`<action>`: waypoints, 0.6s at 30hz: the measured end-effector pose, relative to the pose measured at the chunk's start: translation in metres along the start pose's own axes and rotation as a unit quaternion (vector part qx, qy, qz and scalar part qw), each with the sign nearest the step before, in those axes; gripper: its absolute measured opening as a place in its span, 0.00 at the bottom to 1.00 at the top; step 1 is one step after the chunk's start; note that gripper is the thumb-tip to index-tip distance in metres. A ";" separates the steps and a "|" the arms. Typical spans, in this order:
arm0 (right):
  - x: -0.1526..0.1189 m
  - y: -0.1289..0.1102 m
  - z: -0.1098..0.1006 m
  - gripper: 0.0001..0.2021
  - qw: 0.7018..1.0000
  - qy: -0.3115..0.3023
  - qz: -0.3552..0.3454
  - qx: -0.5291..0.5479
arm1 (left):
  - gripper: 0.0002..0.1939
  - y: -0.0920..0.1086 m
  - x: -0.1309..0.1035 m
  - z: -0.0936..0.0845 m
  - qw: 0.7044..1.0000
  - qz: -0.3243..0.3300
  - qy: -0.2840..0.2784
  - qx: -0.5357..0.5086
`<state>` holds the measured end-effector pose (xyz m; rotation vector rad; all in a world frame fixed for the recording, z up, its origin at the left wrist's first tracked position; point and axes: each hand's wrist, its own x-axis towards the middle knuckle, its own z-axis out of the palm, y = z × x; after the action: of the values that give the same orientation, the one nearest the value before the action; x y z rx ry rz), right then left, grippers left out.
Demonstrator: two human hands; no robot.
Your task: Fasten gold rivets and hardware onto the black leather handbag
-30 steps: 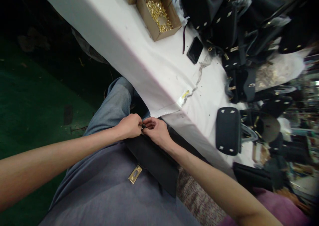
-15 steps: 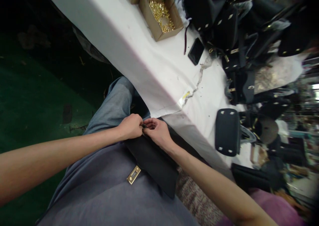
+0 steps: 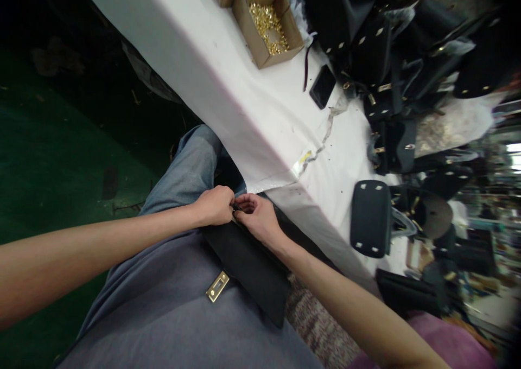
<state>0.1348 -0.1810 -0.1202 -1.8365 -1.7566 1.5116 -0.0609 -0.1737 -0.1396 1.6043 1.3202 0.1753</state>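
A black handbag (image 3: 248, 266) lies across my lap, its flap carrying a gold metal clasp plate (image 3: 217, 286) that hangs toward my body. At the bag's far end my left hand (image 3: 217, 205) is closed on the edge. My right hand (image 3: 257, 216) meets it there, thumb and fingers pinched around a small dark piece of the bag with a glint of metal. The fingertips of both hands nearly touch, and they hide most of that piece.
A white-covered table (image 3: 260, 125) runs beside my knees. On it are a cardboard box (image 3: 262, 59) of small gold fittings, a phone (image 3: 323, 87), and a black bag (image 3: 370, 218) with metal feet. More black bags (image 3: 394, 146) are piled behind. Someone's pink garment (image 3: 443, 342) shows at lower right.
The view has shifted very slightly. Both hands keep the same hold at the bag's far end, with only a tiny movement of the fingers.
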 end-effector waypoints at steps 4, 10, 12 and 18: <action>0.000 0.000 0.002 0.17 1.000 0.006 0.012 -0.010 | 0.04 0.001 -0.001 -0.002 1.000 -0.016 -0.007 -0.009; 0.001 -0.013 0.006 0.15 0.999 0.026 0.006 -0.039 | 0.05 0.000 -0.001 0.003 1.000 -0.006 -0.003 0.013; 0.001 -0.016 0.007 0.13 0.998 0.032 0.001 -0.045 | 0.05 0.001 -0.003 0.006 1.000 0.001 0.001 0.019; 0.001 -0.013 0.006 0.14 0.998 0.036 -0.003 -0.055 | 0.07 -0.001 -0.005 0.010 1.000 0.016 0.016 -0.008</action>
<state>0.1217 -0.1791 -0.1142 -1.9094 -1.8447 1.3530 -0.0568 -0.1841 -0.1427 1.6158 1.3156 0.2314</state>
